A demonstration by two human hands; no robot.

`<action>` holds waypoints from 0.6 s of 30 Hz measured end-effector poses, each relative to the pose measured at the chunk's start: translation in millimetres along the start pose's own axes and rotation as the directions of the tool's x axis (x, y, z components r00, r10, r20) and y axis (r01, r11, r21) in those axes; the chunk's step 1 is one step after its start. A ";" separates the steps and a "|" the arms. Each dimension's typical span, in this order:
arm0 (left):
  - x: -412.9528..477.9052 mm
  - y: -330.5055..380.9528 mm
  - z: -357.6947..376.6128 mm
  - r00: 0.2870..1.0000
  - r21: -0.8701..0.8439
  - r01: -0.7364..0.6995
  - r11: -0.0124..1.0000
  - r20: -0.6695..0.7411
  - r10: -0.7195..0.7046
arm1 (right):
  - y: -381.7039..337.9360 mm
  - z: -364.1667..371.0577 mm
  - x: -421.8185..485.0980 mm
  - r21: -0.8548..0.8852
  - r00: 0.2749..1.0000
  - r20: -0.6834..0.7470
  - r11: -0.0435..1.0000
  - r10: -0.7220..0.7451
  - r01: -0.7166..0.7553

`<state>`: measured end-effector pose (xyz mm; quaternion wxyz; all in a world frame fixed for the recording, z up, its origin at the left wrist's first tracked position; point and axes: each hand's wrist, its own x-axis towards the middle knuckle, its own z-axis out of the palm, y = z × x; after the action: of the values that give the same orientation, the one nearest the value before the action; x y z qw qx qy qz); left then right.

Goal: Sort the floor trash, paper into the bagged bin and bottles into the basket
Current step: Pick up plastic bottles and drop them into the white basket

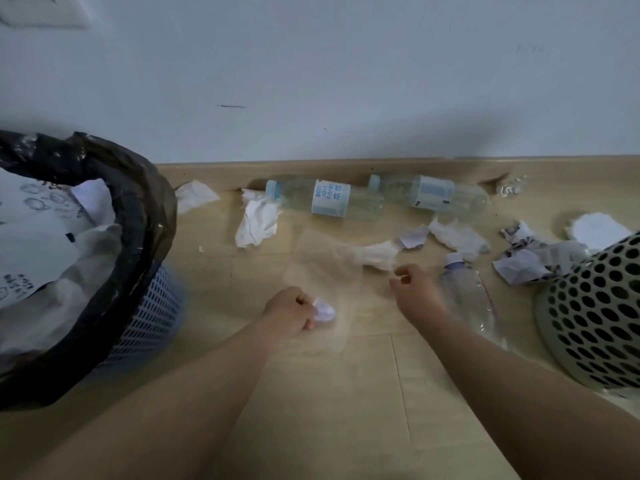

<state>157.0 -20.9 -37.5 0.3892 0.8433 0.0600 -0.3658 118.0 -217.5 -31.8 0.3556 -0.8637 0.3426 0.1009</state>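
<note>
My left hand (291,311) is closed on a small crumpled white paper ball (324,310), low over the floor. My right hand (414,289) hovers to its right with fingers curled shut and nothing clearly in them. A blurred clear plastic sheet (325,265) lies between the hands. A white tissue (377,254) sits just beyond the right hand. One clear bottle (471,299) lies by my right wrist. Two labelled bottles (329,200) (433,195) lie along the wall. The black-bagged bin (149,202) stands at the left and the perforated basket (595,317) at the right.
Crumpled papers lie scattered on the wood floor: one by the bin (194,194), one near the bottle cap (258,220), several (457,237) (519,268) (599,230) toward the basket. The bin holds paper and white bags. The wall runs close behind.
</note>
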 end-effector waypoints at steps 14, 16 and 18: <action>22.0 7.8 2.2 0.980 -0.179 0.197 0.964 0.008 -0.199 | 6.7 -10.1 65.0 -0.400 0.998 0.044 0.914 -0.055 0.068; 23.1 10.4 -0.1 0.978 -0.208 0.209 0.956 0.060 -0.201 | 11.5 -3.8 56.1 -0.396 0.996 -0.031 0.916 -0.079 0.060; 22.0 13.0 -2.5 0.971 -0.210 0.232 0.950 0.104 -0.214 | 14.2 2.2 46.3 -0.362 0.992 -0.076 0.930 -0.097 0.063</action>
<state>179.4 -32.1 -43.0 0.4388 0.7673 0.1795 -0.4318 143.2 -247.4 -60.5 0.1794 -0.9311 0.2990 0.1073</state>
